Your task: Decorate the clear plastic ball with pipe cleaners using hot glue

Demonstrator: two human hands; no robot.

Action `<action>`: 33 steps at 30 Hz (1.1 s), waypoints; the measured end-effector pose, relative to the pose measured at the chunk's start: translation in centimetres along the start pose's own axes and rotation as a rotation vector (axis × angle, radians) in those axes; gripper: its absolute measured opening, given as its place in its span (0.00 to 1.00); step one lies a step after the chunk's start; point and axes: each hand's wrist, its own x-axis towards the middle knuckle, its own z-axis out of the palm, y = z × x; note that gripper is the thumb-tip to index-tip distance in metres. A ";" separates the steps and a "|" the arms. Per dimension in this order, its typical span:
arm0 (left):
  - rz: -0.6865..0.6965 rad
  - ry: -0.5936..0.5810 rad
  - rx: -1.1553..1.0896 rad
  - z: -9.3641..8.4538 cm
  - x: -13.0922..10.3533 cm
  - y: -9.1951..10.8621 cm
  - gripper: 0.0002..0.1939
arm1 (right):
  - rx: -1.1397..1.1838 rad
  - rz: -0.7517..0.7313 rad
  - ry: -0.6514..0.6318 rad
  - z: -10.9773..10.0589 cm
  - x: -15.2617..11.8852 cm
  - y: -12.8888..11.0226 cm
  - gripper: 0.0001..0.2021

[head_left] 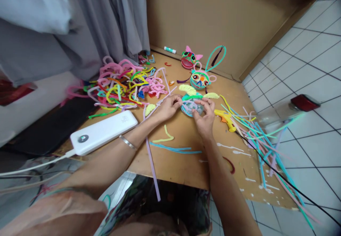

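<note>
My left hand (172,107) and right hand (204,115) are nearly closed, fingertips against opposite sides of the disc (190,107). The disc is between them above the table (183,166), left of the yellow glue gun (226,119). Exact finger gaps: cannot tell.

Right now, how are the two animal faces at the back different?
The pointy-eared face has filled-in pink ears; the round-eared face has open pink rings. The pointy-eared face shows a big red mouth; the round-eared face has a tall teal loop beside it. Both have big round eyes.
</note>
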 end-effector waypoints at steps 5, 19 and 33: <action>-0.002 0.020 -0.072 0.3 0.1 -0.1 0.09 | -0.003 -0.014 0.004 -0.2 0.0 -0.1 0.09; -0.083 0.063 -0.170 0.6 0.2 -1.0 0.13 | 0.031 0.042 -0.011 -0.4 0.1 -0.2 0.09; -0.013 0.101 -0.051 1.0 0.0 -1.2 0.10 | 0.022 0.056 -0.009 -0.4 0.2 0.2 0.10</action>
